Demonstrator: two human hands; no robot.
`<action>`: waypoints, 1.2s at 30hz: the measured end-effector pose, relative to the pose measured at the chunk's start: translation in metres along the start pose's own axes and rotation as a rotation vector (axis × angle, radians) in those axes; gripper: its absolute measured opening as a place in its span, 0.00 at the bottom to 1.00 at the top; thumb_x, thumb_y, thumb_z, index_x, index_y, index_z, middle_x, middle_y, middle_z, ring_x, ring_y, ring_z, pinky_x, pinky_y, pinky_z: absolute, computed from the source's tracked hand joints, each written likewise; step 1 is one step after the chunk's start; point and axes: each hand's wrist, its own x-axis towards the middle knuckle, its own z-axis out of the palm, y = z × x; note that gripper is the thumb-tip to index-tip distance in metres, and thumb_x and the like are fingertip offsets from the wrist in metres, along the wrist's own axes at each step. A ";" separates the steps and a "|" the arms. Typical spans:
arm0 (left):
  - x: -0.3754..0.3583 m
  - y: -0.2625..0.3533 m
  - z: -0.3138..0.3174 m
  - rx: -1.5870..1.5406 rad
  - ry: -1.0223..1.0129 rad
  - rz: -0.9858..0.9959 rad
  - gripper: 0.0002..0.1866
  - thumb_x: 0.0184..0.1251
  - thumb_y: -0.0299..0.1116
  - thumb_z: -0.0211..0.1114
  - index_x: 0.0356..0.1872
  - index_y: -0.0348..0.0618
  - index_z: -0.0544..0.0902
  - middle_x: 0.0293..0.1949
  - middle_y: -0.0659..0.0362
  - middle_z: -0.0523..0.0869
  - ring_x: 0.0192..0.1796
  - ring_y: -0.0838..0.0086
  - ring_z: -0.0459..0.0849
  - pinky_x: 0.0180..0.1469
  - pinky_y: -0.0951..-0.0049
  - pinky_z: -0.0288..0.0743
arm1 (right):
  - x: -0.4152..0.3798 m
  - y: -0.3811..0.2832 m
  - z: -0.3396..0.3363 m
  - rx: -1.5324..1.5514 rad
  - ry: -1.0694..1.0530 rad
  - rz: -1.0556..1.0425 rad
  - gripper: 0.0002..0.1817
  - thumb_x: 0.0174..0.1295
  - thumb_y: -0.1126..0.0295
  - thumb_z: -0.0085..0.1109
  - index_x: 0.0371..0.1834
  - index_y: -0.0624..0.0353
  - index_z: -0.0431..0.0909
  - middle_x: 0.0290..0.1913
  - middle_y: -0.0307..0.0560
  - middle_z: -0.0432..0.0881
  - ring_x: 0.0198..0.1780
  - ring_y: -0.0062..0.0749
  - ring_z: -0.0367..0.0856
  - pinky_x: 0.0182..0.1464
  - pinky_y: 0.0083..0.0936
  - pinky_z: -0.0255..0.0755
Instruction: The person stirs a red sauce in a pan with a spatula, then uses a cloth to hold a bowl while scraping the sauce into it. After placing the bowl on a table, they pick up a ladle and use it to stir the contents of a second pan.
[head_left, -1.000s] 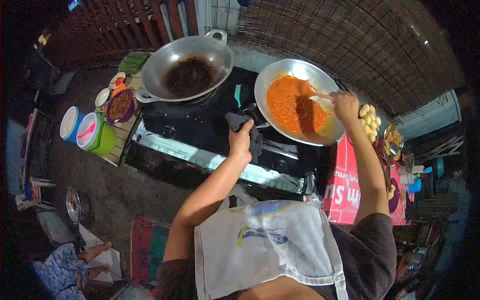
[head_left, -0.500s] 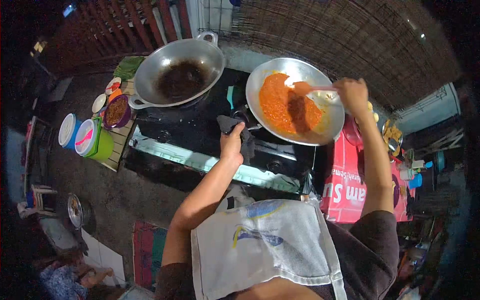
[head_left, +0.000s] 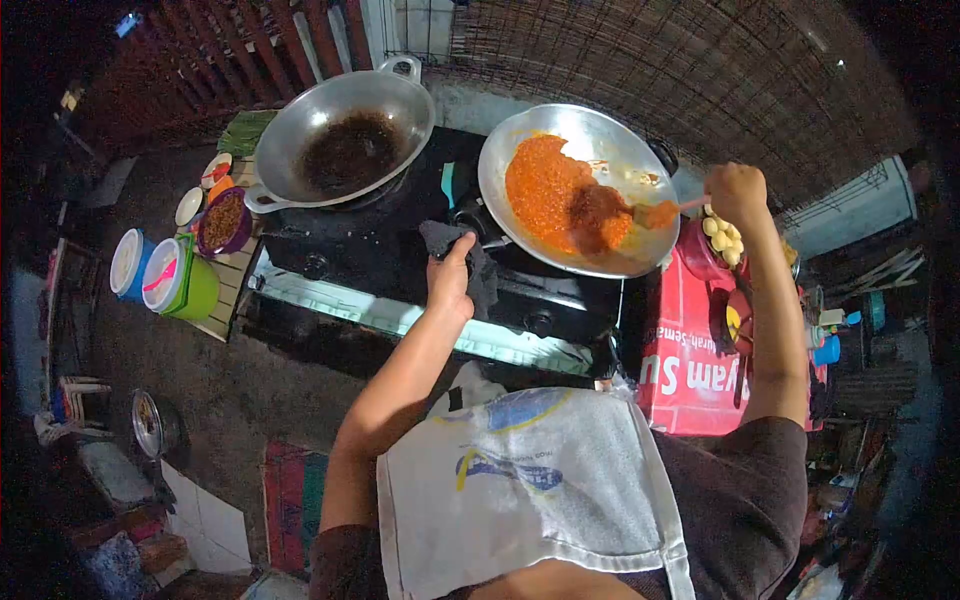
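Observation:
A metal wok (head_left: 590, 120) sits on the right side of the black stove, with orange-red chili paste (head_left: 545, 190) spread across its bottom. My right hand (head_left: 738, 192) is closed around the handle of a spatula. The paste-coated spatula head (head_left: 655, 214) rests at the wok's right inner side. My left hand (head_left: 452, 280) grips a dark cloth (head_left: 482, 278) near the wok's lower left edge. Whether a wok handle lies inside the cloth is hidden. Left of this wok stands a larger two-handled wok (head_left: 410, 125) with dark liquid (head_left: 350, 155) in it.
A teal utensil (head_left: 448, 185) lies between the woks on the stove (head_left: 340, 245). At left are a purple bowl (head_left: 228, 245) of brown food and a green bucket (head_left: 203, 290). Pale peeled pieces (head_left: 722, 238) sit right, by a red printed cover (head_left: 685, 370).
My right hand has drawn the spatula rightward, from the paste's upper middle to the wok's right side. The view has shifted slightly; my left hand keeps its grip on the cloth.

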 end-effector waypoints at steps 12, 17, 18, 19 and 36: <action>0.005 0.000 -0.002 0.049 -0.023 -0.004 0.19 0.52 0.33 0.66 0.45 0.43 0.72 0.41 0.60 0.76 0.43 0.69 0.76 0.45 0.65 0.72 | -0.015 -0.025 -0.048 -0.035 0.111 -0.159 0.08 0.46 0.67 0.54 0.24 0.55 0.81 0.26 0.49 0.82 0.29 0.40 0.82 0.30 0.33 0.76; 0.004 0.002 -0.003 0.068 -0.029 -0.082 0.20 0.51 0.34 0.66 0.45 0.44 0.72 0.40 0.60 0.76 0.43 0.70 0.76 0.44 0.65 0.72 | 0.024 -0.072 0.013 0.028 0.076 -0.166 0.08 0.49 0.64 0.53 0.28 0.51 0.82 0.28 0.47 0.82 0.27 0.40 0.82 0.30 0.33 0.75; 0.011 0.000 -0.005 0.067 -0.032 -0.081 0.20 0.51 0.34 0.66 0.45 0.44 0.72 0.40 0.60 0.76 0.43 0.70 0.76 0.44 0.65 0.72 | 0.027 -0.080 0.001 0.145 0.133 -0.113 0.08 0.49 0.63 0.53 0.28 0.49 0.82 0.28 0.47 0.82 0.28 0.40 0.82 0.30 0.34 0.75; 0.017 -0.003 -0.009 0.081 -0.033 -0.059 0.16 0.51 0.34 0.67 0.40 0.46 0.73 0.34 0.61 0.77 0.35 0.70 0.77 0.37 0.64 0.74 | 0.027 -0.088 -0.015 0.265 0.185 -0.060 0.08 0.49 0.62 0.53 0.28 0.47 0.82 0.28 0.46 0.82 0.28 0.41 0.82 0.30 0.34 0.76; 0.008 0.014 -0.009 0.141 -0.141 -0.125 0.18 0.51 0.33 0.67 0.43 0.47 0.72 0.36 0.61 0.77 0.37 0.70 0.78 0.37 0.64 0.75 | -0.003 -0.048 -0.086 0.408 -0.353 -0.096 0.13 0.54 0.57 0.50 0.35 0.46 0.81 0.36 0.46 0.81 0.36 0.41 0.80 0.35 0.35 0.74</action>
